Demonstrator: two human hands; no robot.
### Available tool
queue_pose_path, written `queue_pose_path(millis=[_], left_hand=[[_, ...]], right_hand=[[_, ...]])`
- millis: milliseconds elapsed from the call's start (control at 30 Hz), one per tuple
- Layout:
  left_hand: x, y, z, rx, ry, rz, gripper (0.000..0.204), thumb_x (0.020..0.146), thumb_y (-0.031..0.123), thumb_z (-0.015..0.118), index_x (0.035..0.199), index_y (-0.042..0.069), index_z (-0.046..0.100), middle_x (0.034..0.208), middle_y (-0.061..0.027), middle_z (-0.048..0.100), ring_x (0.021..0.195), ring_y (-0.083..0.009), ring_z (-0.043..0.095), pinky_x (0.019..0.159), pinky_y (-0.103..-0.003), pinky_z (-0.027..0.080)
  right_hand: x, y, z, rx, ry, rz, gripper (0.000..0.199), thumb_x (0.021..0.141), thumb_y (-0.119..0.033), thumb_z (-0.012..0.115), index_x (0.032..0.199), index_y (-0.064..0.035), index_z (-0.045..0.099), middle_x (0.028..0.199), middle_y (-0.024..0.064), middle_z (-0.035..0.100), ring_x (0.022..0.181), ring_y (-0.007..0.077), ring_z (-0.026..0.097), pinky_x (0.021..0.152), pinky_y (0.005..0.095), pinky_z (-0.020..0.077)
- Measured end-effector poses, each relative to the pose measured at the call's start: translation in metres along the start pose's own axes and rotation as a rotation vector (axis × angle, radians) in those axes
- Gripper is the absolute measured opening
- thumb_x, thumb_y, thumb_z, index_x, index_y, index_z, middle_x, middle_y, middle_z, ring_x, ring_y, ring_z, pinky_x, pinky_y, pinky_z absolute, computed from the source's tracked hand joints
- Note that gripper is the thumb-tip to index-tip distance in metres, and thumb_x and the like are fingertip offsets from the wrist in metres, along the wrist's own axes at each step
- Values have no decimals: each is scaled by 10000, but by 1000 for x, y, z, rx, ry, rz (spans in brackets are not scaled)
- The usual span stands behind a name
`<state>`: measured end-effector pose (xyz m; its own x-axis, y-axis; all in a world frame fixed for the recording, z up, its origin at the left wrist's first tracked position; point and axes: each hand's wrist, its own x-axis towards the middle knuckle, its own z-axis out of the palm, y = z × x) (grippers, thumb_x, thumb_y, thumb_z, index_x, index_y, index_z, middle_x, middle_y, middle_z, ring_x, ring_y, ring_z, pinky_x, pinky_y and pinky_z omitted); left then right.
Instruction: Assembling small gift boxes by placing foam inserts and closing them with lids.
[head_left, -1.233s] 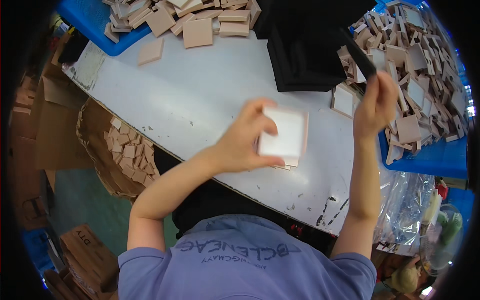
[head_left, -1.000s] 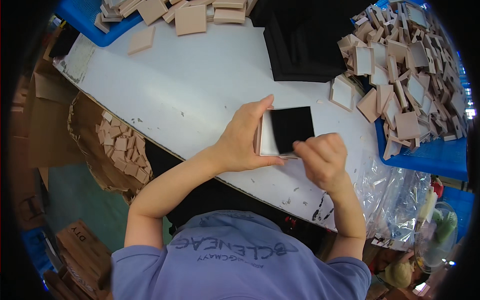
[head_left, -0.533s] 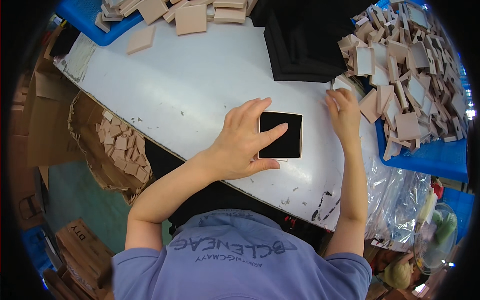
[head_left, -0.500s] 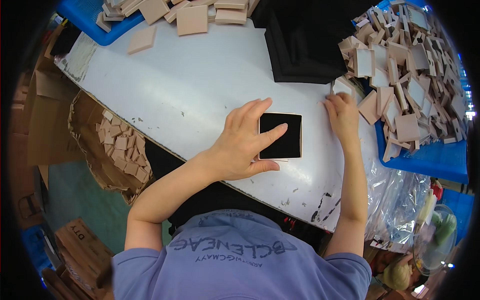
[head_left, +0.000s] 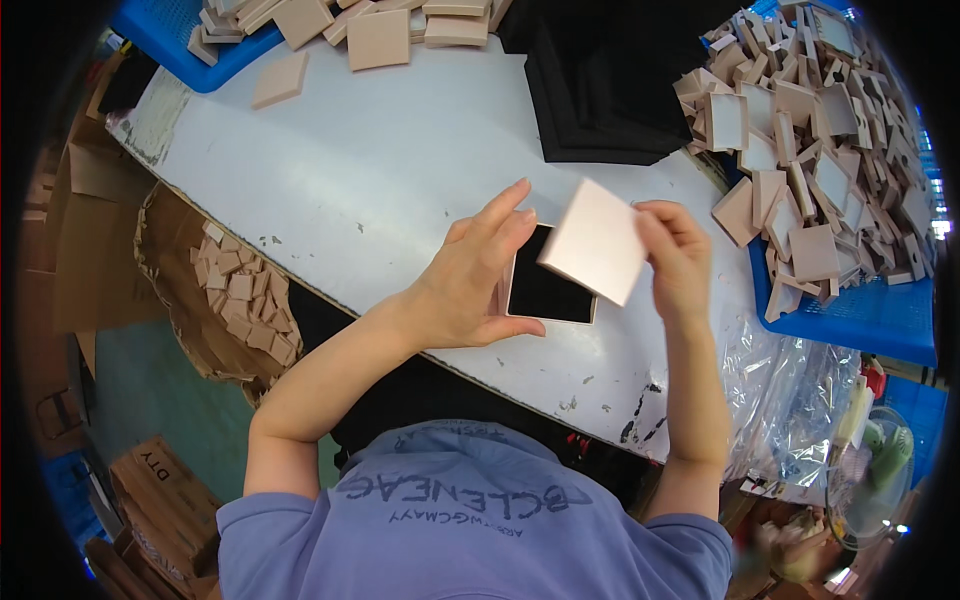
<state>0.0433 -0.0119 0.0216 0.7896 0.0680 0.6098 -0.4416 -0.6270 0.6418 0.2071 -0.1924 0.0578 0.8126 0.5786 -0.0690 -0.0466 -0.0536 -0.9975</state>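
A small square box [head_left: 550, 290] with a black lining inside and a thin pale rim sits on the white table in front of me. My left hand [head_left: 460, 275] grips it along its left side, with the thumb by the near edge and the fingers by the far left corner. In my right hand [head_left: 680, 255] is a pale pink square box lid [head_left: 597, 243], pinched at its right edge. The lid hangs tilted above the box and hides its far right part.
A stack of black square pads [head_left: 610, 100] stands at the far side of the table [head_left: 400, 170]. On the right, a blue basket [head_left: 850, 325] overflows with pale lids. Another blue basket [head_left: 190, 60] and more pink pieces lie at far left. A carton [head_left: 165, 270] of small pieces stands below the left edge.
My right hand has picked up a lid beside the black stack and brought it left over the box. My left hand has closed from above the box onto its left side.
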Motion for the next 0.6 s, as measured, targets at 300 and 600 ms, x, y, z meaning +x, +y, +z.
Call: queue_pose_path(millis=[300,600], left_hand=[[7,6,-11,117,-165,-3,858,584,362,814,1309,81,451,1390,-263,314,1126,-330,491,897,-385,373],[-2,13,-10,307,-262,-26,773,635,468,760,1305,192,491,1385,-200,362,1232,-373,399,966,-496,271]], right_hand=[[-27,-28,40,-963,-277,-622,388,778,-156,653,1114,23,579,901,164,588,774,307,569,679,355,468],[-45,-11,34,-1030,-439,-563,691,813,-285,612,1352,42,328,1294,260,359,1135,410,404,959,464,333]])
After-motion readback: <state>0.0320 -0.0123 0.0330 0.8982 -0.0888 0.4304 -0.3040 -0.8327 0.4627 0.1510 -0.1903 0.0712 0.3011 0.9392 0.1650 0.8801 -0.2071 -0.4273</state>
